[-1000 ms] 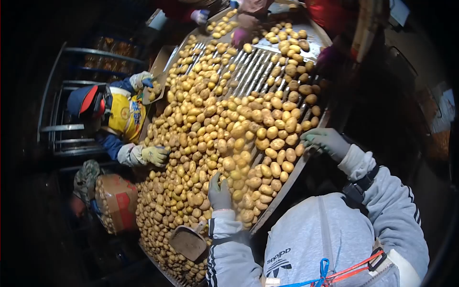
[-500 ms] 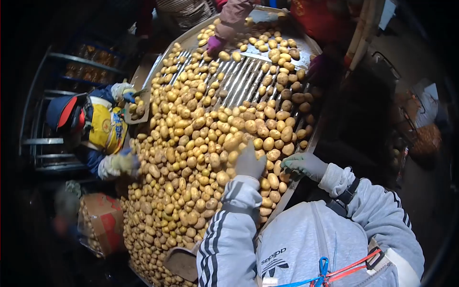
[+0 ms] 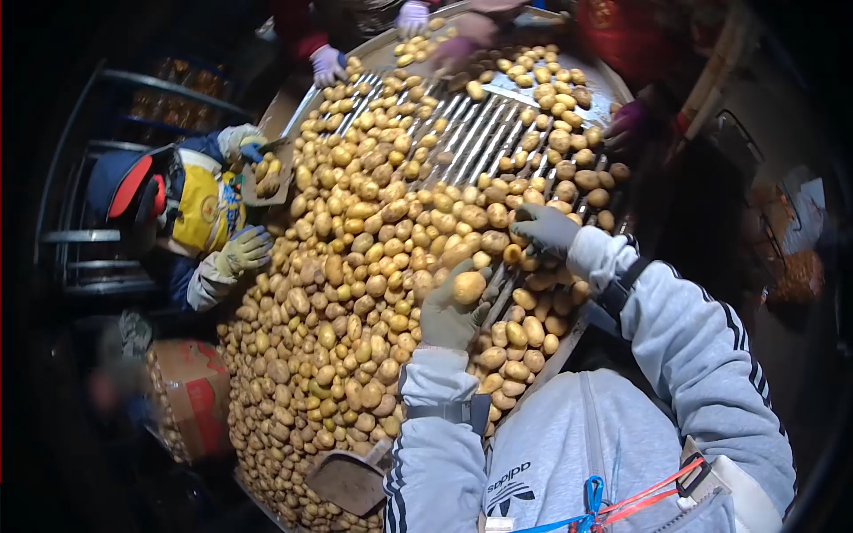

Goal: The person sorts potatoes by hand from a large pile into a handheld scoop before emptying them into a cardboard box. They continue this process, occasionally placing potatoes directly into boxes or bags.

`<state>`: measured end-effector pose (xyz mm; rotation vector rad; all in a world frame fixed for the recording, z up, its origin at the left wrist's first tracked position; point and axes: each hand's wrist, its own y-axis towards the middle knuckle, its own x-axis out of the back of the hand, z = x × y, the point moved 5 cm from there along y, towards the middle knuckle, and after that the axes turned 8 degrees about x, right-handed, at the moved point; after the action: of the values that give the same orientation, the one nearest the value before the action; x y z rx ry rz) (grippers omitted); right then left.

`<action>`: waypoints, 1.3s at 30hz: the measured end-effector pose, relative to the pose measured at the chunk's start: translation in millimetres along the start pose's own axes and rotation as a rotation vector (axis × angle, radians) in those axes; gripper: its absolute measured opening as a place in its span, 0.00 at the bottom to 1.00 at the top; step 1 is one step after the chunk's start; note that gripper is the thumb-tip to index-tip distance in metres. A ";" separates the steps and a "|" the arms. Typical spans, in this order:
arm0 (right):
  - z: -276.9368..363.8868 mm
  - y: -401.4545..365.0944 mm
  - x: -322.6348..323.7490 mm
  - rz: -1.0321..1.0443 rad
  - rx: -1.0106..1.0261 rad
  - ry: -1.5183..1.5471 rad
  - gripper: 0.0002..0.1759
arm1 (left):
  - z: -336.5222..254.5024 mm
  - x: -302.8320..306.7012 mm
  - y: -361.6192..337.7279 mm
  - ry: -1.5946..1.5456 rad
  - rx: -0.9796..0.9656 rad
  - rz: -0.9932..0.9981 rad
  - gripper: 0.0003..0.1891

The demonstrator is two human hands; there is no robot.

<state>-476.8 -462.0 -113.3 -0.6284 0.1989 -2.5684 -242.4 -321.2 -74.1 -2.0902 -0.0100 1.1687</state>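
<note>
My left hand point(image 3: 450, 318), in a grey glove, is palm up over the heap of potatoes point(image 3: 346, 293) with its fingers curled round one potato point(image 3: 469, 287). My right hand point(image 3: 546, 229), gloved in grey too, is further up and to the right, its back turned up. Its fingers bend down among potatoes at the metal divider point(image 3: 502, 298); whatever lies under them is hidden. A scoop point(image 3: 345, 480) lies on the heap left of my left forearm.
Metal slats point(image 3: 475, 133) show beyond the heap. At left, a person in a cap point(image 3: 120, 185) holds a scoop point(image 3: 267, 182) with potatoes. Purple-gloved hands point(image 3: 329, 66) are at the far edge. A cardboard box point(image 3: 191, 400) of potatoes stands lower left.
My right hand has moved from the table's right edge up and left onto the potatoes. My left hand has turned palm up, with a potato in it. A purple-gloved hand has appeared at the far left edge.
</note>
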 end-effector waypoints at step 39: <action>20.9 -90.6 -50.3 0.210 -0.354 1.254 0.25 | -64.3 23.1 -30.5 0.366 -0.280 -0.280 0.25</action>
<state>-466.3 -358.9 -92.3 0.9290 1.0479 -2.3462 -171.3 -328.9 -52.3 -2.4263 -0.2996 0.6363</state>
